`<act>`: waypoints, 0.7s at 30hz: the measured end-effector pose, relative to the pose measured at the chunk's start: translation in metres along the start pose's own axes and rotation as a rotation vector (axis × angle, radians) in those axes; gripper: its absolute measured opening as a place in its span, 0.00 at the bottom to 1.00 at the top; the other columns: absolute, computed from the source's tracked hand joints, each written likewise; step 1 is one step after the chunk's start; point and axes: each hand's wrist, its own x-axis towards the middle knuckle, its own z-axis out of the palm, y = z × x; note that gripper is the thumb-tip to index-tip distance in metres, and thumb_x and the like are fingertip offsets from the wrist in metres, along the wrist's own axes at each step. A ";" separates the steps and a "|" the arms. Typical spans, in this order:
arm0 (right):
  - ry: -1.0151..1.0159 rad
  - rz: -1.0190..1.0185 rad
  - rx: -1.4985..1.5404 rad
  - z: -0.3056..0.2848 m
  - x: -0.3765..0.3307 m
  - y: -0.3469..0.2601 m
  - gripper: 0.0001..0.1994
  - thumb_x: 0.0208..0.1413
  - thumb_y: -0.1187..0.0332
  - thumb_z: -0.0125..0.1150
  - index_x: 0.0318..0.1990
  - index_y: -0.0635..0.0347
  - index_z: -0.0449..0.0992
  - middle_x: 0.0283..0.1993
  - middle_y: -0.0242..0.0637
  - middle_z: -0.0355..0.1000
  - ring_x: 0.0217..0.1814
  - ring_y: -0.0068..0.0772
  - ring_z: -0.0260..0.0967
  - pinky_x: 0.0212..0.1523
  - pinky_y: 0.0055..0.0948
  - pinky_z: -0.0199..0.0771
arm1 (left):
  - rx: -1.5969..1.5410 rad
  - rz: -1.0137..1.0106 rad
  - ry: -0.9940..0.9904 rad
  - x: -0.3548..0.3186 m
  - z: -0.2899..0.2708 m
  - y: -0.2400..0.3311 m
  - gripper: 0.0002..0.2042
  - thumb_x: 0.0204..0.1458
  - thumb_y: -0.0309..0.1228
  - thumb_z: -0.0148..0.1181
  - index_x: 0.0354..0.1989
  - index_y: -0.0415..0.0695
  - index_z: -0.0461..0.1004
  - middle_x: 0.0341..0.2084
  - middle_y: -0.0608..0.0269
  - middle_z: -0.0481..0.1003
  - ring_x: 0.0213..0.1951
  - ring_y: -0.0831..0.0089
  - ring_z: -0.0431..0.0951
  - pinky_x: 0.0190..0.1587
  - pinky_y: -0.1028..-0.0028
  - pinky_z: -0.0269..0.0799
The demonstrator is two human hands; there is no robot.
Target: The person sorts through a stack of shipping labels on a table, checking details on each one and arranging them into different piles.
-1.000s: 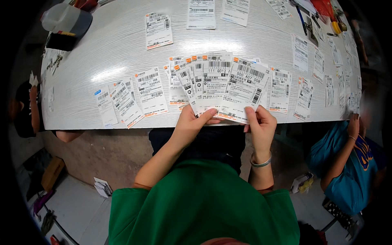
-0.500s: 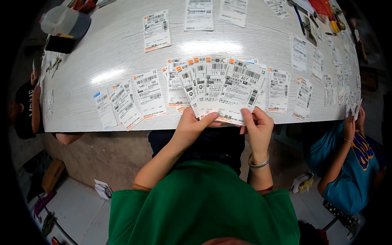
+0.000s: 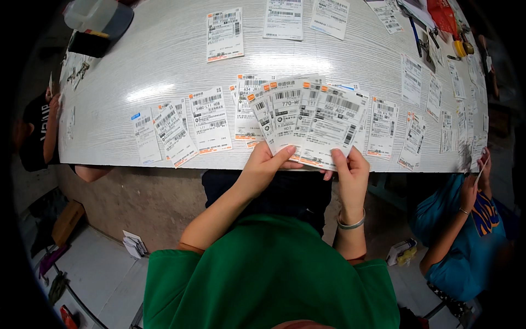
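Note:
A fan of white shipping labels [image 3: 285,109], with orange corners and barcodes, is spread over the table's near edge. My left hand [image 3: 267,169] grips the fan at its lower left, thumb on top and fingers underneath. My right hand [image 3: 352,172] pinches the frontmost label [image 3: 335,123] by its lower right corner, thumb on its face. That label overlaps the others in the fan. Behind the fan lie more labels, partly covered by it. Left of it, several overlapping labels [image 3: 211,118] lie on the table, and a label stack [image 3: 383,127] lies to its right.
The white wood-grain table [image 3: 164,60] bears further labels at the back and right. A plastic jug [image 3: 101,19] of dark liquid and a black box [image 3: 87,44] stand far left. Pens, a red bag [image 3: 441,16] and yellow tape [image 3: 463,48] sit far right. Other people handle papers at both ends.
The fan has been respread: a label in its left middle now shows more of its face. Both hands keep their grip. The whole view has shifted slightly.

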 end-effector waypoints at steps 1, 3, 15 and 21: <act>-0.023 0.003 0.027 0.003 0.000 0.000 0.08 0.55 0.73 0.50 0.37 0.72 0.70 0.22 0.35 0.70 0.17 0.17 0.62 0.19 0.15 0.62 | 0.015 0.005 -0.008 0.000 0.000 0.000 0.16 0.55 0.30 0.47 0.48 0.32 0.63 0.41 0.56 0.71 0.39 0.74 0.74 0.40 0.77 0.74; -0.028 0.002 0.026 0.004 0.001 0.002 0.09 0.57 0.73 0.48 0.36 0.72 0.70 0.21 0.35 0.69 0.17 0.18 0.63 0.19 0.15 0.63 | -0.019 0.003 -0.006 0.001 -0.002 -0.003 0.16 0.55 0.30 0.47 0.48 0.31 0.63 0.41 0.55 0.71 0.39 0.73 0.74 0.40 0.77 0.74; 0.067 -0.060 0.094 -0.020 -0.005 -0.005 0.10 0.57 0.72 0.47 0.39 0.73 0.68 0.26 0.40 0.71 0.16 0.20 0.64 0.15 0.15 0.63 | -0.045 0.078 0.039 0.000 -0.007 0.004 0.16 0.52 0.24 0.49 0.49 0.31 0.61 0.41 0.52 0.71 0.40 0.71 0.74 0.39 0.76 0.75; 0.083 -0.080 0.087 -0.010 -0.010 -0.002 0.09 0.57 0.73 0.46 0.35 0.73 0.68 0.24 0.42 0.71 0.16 0.21 0.63 0.17 0.17 0.63 | -0.077 0.111 0.074 -0.001 -0.008 0.002 0.16 0.51 0.22 0.50 0.49 0.32 0.60 0.40 0.52 0.71 0.38 0.71 0.74 0.38 0.75 0.76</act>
